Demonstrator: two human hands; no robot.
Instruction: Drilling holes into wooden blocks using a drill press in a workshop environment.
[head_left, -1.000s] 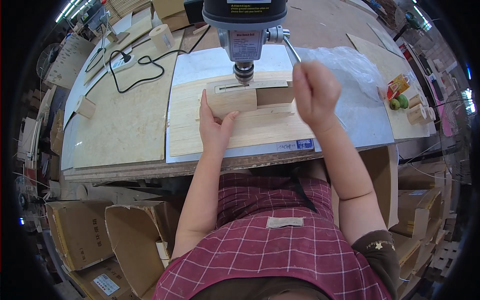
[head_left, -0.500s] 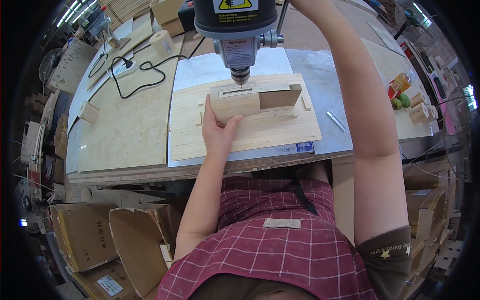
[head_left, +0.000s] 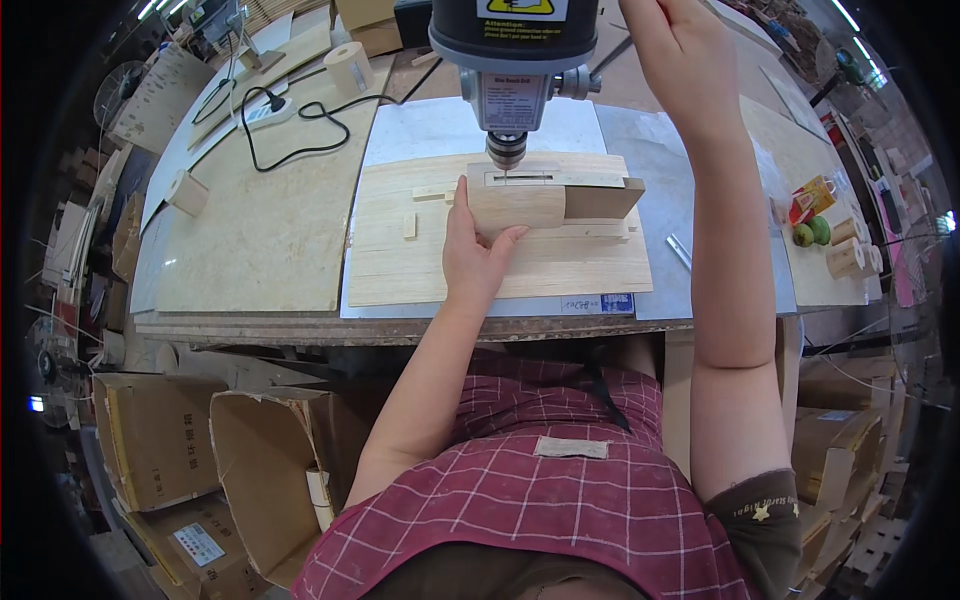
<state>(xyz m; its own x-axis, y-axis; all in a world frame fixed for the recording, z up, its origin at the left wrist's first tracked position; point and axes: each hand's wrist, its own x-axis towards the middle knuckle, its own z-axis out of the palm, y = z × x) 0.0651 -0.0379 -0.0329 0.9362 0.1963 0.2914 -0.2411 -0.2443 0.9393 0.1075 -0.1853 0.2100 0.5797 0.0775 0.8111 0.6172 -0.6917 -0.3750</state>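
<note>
My left hand (head_left: 475, 255) grips the left end of a pale wooden box (head_left: 515, 205), its thumb across the front face. The box rests on a wooden board (head_left: 420, 280), with small strips (head_left: 410, 225) beside it. Its top has a long narrow slot, directly beneath the chuck (head_left: 505, 148) of a drill press (head_left: 505, 95), close to the thin bit. My right hand (head_left: 680, 45) is raised at the top right, closed round the drill's lever (head_left: 610, 58), its fingertips partly cut off by the frame edge.
A power strip (head_left: 265, 118) with looping black cable and wooden cylinders (head_left: 350, 68) lie left. A metal bar (head_left: 678, 255), a colourful packet (head_left: 810, 200), green round objects (head_left: 818, 232) and more cylinders (head_left: 845, 255) lie right. Cardboard boxes (head_left: 155, 435) stand below the worktable (head_left: 250, 270).
My right hand has risen from beside the box to the top with the lever. My left hand and box appear slightly shifted right in view, still under the chuck.
</note>
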